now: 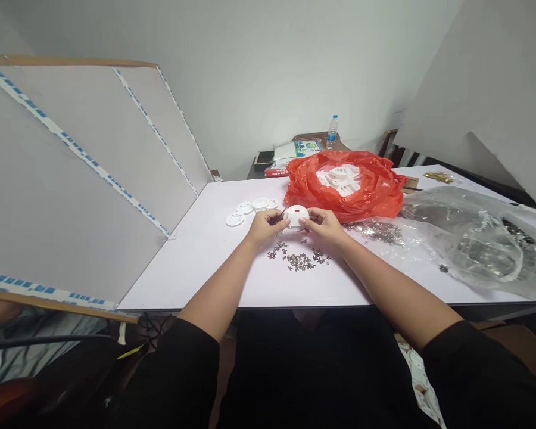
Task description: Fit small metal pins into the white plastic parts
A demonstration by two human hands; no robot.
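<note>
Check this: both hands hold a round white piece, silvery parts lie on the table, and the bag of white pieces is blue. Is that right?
No: the head view shows the bag of white pieces is red. The left hand and right hand do hold a round white piece, and silvery parts lie on the table.

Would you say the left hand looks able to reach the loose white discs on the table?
Probably yes: the loose white discs lie close beside the left hand with nothing in between, though it is holding a white part.
</note>
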